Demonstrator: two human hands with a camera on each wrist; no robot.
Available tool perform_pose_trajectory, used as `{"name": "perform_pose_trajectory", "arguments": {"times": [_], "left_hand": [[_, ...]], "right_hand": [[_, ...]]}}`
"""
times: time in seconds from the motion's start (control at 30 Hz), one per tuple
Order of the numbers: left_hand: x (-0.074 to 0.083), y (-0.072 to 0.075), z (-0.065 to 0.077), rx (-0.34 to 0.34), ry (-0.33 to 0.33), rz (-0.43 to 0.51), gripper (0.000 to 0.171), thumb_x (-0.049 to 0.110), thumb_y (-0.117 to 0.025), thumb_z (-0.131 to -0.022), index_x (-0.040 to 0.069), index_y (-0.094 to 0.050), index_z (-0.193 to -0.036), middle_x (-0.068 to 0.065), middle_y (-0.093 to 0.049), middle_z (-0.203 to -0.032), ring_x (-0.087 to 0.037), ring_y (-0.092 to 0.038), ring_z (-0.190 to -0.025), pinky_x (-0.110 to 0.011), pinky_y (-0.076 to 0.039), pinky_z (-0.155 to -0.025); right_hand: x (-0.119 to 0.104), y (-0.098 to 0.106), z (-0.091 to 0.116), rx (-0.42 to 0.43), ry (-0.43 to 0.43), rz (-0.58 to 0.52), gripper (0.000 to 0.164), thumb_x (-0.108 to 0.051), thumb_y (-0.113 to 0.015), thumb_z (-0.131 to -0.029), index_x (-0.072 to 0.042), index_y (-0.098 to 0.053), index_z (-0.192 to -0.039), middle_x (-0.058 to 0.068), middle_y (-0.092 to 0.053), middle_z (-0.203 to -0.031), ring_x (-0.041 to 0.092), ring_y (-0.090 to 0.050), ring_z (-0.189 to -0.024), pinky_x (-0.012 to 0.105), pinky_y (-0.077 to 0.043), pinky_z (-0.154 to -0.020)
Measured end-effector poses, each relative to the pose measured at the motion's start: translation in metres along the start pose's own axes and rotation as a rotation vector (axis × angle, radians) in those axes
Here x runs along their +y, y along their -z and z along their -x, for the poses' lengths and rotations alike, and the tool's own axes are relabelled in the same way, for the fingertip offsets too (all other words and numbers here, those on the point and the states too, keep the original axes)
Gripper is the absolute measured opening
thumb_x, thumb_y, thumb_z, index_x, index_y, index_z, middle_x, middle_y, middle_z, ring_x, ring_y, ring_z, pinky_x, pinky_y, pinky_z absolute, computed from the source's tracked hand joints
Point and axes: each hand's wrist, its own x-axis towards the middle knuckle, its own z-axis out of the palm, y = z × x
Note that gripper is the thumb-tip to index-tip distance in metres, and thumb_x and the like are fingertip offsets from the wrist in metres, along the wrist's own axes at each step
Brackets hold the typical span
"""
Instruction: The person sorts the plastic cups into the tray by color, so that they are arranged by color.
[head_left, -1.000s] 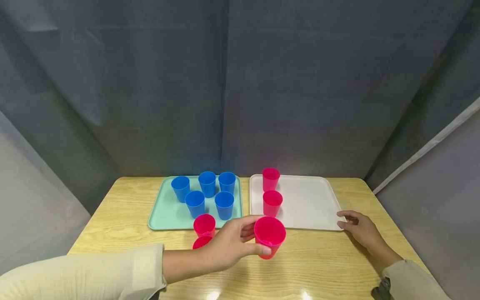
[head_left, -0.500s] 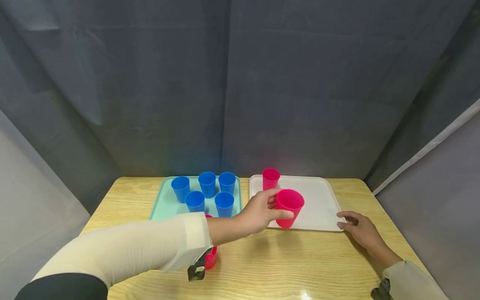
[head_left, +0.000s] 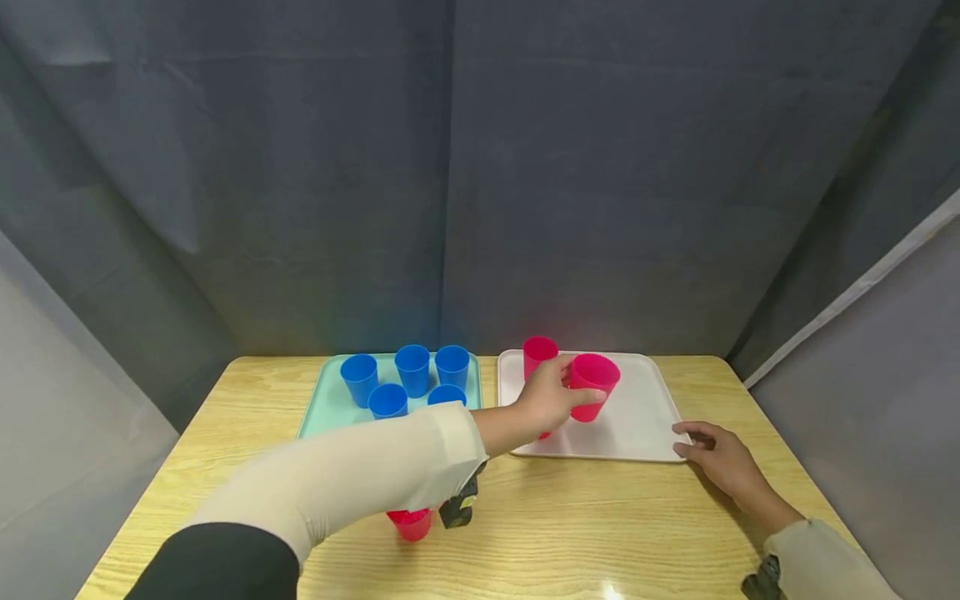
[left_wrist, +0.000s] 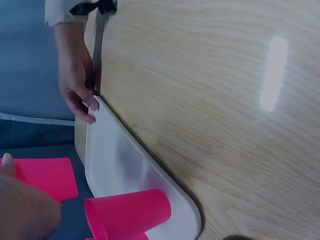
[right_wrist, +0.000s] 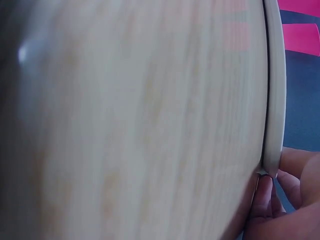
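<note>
My left hand (head_left: 546,404) grips a pink cup (head_left: 592,387) by its side, thumb toward me, just above the white tray (head_left: 637,417). In the left wrist view, that held cup (left_wrist: 47,177) stands apart from a second pink cup (left_wrist: 130,212) on the tray. Another pink cup (head_left: 539,354) is at the tray's back left corner; the one in front of it is mostly hidden by my hand. My right hand (head_left: 718,458) holds the tray's front right corner, thumb and fingers on either side of it in the right wrist view.
To the left, a mint green tray (head_left: 322,408) carries several blue cups (head_left: 360,379), partly covered by my left sleeve. A pink cup (head_left: 411,527) shows below that sleeve on the wooden table (head_left: 585,525). Grey curtains (head_left: 450,208) enclose the back and sides.
My left hand has carried the pink cup away from me and rightward, from over the table's front to over the white tray. The right hand has stayed at the tray's corner.
</note>
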Motion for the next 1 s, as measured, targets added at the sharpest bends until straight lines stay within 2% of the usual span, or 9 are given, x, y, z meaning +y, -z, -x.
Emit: {"name": "perform_pose_trajectory", "arguments": {"times": [0.37,0.47,0.6,0.7,0.87,1.0], "left_hand": [[-0.012,-0.044,-0.033,0.23,0.032,-0.128,0.047,0.013,-0.086,-0.083,0.006,-0.067,-0.126,-0.004,-0.073,-0.11,-0.016,-0.068,-0.1,-0.022,-0.056,-0.083],[-0.014,-0.056,-0.038,0.289,0.057,-0.152,0.045,0.014,-0.088,-0.082,0.007,-0.068,-0.122,-0.003,-0.073,-0.106,-0.019,-0.068,-0.099,-0.024,-0.056,-0.083],[-0.02,-0.071,-0.039,0.331,0.098,-0.136,0.047,0.015,-0.088,-0.081,0.007,-0.066,-0.122,-0.003,-0.072,-0.105,-0.022,-0.067,-0.101,-0.028,-0.056,-0.088],[-0.026,-0.079,-0.036,0.354,0.108,-0.128,0.047,0.013,-0.087,-0.082,0.006,-0.065,-0.123,-0.004,-0.073,-0.105,-0.022,-0.068,-0.101,-0.03,-0.056,-0.09],[-0.039,-0.091,-0.033,0.403,0.074,-0.141,0.044,0.01,-0.085,-0.081,0.005,-0.064,-0.12,-0.007,-0.074,-0.1,-0.022,-0.07,-0.097,-0.028,-0.056,-0.087],[-0.05,-0.101,-0.031,0.426,0.07,-0.119,0.046,0.008,-0.084,-0.08,0.006,-0.063,-0.121,-0.006,-0.073,-0.101,-0.021,-0.07,-0.099,-0.028,-0.055,-0.09]], "right_hand": [[0.001,-0.002,-0.003,0.01,-0.013,0.007,0.045,-0.03,-0.072,-0.098,-0.001,-0.066,-0.132,0.027,-0.062,-0.132,0.032,-0.059,-0.114,0.02,-0.046,-0.081],[0.0,-0.001,-0.003,0.008,-0.022,0.008,0.046,-0.03,-0.072,-0.098,-0.001,-0.066,-0.132,0.026,-0.063,-0.13,0.029,-0.058,-0.11,0.024,-0.047,-0.082],[0.0,0.0,-0.002,-0.002,-0.036,0.001,0.047,-0.031,-0.071,-0.099,0.0,-0.065,-0.134,0.03,-0.059,-0.136,0.037,-0.059,-0.116,0.033,-0.049,-0.087],[-0.001,0.001,-0.002,0.0,-0.033,0.003,0.047,-0.032,-0.071,-0.099,0.0,-0.065,-0.133,0.031,-0.058,-0.138,0.038,-0.06,-0.117,0.034,-0.049,-0.087],[0.0,0.001,-0.003,0.018,-0.02,0.013,0.045,-0.031,-0.072,-0.098,0.0,-0.066,-0.131,0.028,-0.062,-0.132,0.019,-0.059,-0.101,0.025,-0.048,-0.08],[0.0,0.001,-0.003,0.023,-0.013,0.017,0.044,-0.03,-0.073,-0.098,-0.001,-0.067,-0.131,0.027,-0.062,-0.133,0.016,-0.058,-0.102,0.027,-0.048,-0.083]]}}
